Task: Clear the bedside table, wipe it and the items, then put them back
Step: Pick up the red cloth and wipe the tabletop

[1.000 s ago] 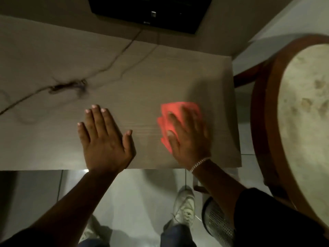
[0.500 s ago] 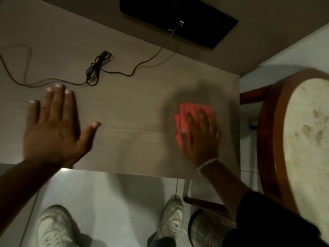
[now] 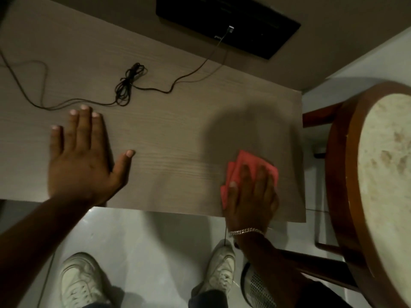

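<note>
The light wood-grain table top (image 3: 178,138) fills the upper half of the view. A folded red cloth (image 3: 244,165) lies near its front right corner, and my right hand (image 3: 251,196) presses flat on it, fingers covering most of the cloth. My left hand (image 3: 82,158) rests palm down on the bare table at the front left, fingers spread, holding nothing. A thin black cable (image 3: 129,85) with a bundled coil lies across the back of the table.
The cable runs to a black device (image 3: 226,21) on the wall behind the table. A round wooden chair (image 3: 378,174) with a pale seat stands close on the right. A perforated metal bin (image 3: 255,285) sits on the tiled floor by my shoes.
My right hand has slid the red cloth toward the table's front edge. My left hand stays flat on the table, having moved left a second ago.
</note>
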`<state>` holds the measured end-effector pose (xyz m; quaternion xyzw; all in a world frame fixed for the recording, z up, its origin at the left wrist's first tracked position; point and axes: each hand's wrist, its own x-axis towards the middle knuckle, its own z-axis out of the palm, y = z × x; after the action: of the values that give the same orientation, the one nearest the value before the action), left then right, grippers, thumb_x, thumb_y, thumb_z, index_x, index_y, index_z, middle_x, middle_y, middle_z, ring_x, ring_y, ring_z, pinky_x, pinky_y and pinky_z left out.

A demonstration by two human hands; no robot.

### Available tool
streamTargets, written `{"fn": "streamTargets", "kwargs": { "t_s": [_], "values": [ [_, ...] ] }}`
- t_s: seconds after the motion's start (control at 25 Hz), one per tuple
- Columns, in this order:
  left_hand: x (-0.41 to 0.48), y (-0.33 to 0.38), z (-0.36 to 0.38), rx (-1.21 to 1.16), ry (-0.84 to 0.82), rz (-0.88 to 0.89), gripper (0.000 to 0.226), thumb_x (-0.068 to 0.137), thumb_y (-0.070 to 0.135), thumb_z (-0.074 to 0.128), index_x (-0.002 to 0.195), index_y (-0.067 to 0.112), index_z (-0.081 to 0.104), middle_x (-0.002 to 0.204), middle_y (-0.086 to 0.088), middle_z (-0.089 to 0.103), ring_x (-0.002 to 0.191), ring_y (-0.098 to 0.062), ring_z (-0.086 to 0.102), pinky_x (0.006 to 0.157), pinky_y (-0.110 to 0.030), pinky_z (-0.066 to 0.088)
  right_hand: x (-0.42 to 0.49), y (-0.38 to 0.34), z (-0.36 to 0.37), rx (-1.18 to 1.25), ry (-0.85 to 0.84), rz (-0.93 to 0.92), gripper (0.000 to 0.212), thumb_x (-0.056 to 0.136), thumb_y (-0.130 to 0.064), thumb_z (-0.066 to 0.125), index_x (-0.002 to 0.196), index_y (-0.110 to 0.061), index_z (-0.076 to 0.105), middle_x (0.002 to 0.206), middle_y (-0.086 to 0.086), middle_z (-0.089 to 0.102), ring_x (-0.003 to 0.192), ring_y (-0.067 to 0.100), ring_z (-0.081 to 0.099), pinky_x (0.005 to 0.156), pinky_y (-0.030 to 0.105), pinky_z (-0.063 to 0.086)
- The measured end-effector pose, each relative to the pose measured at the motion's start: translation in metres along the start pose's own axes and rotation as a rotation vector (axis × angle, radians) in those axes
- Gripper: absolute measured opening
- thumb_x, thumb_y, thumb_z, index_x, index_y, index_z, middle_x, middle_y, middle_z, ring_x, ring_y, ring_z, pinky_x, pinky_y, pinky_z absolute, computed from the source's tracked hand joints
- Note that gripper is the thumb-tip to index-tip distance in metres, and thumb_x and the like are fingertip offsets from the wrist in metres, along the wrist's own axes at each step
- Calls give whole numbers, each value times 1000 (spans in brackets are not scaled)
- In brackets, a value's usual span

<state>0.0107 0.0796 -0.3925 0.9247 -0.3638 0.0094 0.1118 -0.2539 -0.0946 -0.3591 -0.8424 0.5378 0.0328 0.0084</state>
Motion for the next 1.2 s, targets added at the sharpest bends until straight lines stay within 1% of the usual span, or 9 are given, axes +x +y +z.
{"fn": "streamTargets", "kwargs": {
  "t_s": [0.16,0.36,0.52,0.64,0.76,0.88,1.0,1.12,1.2],
  "values": [
    [-3,0,-10,-12,-53,11,88,91,66,21,154,4,12,164,-19,13,153,-31,8,122,-52,8,7,-99,-5,50,37,-231,57,93,-52,27,144,-30,41,155,11,38,142,37,33,107,51,33],
    [-5,-60,-27,-11,-45,-24,84,92,62,26,154,6,18,163,-17,18,152,-31,14,122,-50,9,47,-222,-4,78,31,-405,56,90,-51,33,143,-37,37,157,5,33,145,33,25,111,49,25],
    [-16,-100,-44,-179,-17,-90,67,90,31,33,149,0,31,160,-22,27,150,-35,21,122,-49,10,29,-311,-6,99,41,-692,54,89,-50,35,141,-37,40,157,3,35,145,30,28,111,51,25],
    [-21,-108,-64,-648,79,-306,60,86,14,35,144,-1,42,152,-21,41,146,-33,33,122,-51,18,3,-316,-12,145,-18,-922,50,91,-43,36,140,-36,43,157,0,36,147,23,26,115,49,24],
    [-29,-90,-77,-687,44,-416,58,95,30,31,148,6,36,156,-16,38,148,-23,25,124,-44,12,-10,-284,-19,227,-83,-1076,50,88,-32,39,136,-32,50,156,-4,38,148,16,25,118,43,21],
    [-38,-64,-70,-438,-181,-250,66,97,46,28,155,16,20,166,-8,10,153,-22,-3,120,-36,-6,-25,-240,-18,269,-116,-993,49,87,-29,39,134,-28,51,155,-1,40,147,20,28,116,45,28],
    [-44,-37,-67,-493,-240,-260,71,96,47,34,156,16,14,166,-6,5,152,-18,-8,118,-33,-8,-41,-188,-14,158,-86,-672,51,91,-38,37,141,-31,40,157,5,34,146,29,29,107,47,37],
    [-50,-20,-85,-590,-189,-317,66,98,34,47,155,16,18,165,-3,12,150,-13,-6,122,-38,-1,-44,-169,-22,133,-138,-474,49,94,-40,43,141,-26,44,157,12,33,144,36,30,105,48,40],
    [-56,-20,-115,-688,-62,-401,63,95,24,55,152,17,29,161,10,18,151,-11,0,123,-48,18,-40,-171,-39,178,-222,-479,50,94,-38,49,139,-18,49,155,18,34,144,40,29,113,49,31]
  ]
}}
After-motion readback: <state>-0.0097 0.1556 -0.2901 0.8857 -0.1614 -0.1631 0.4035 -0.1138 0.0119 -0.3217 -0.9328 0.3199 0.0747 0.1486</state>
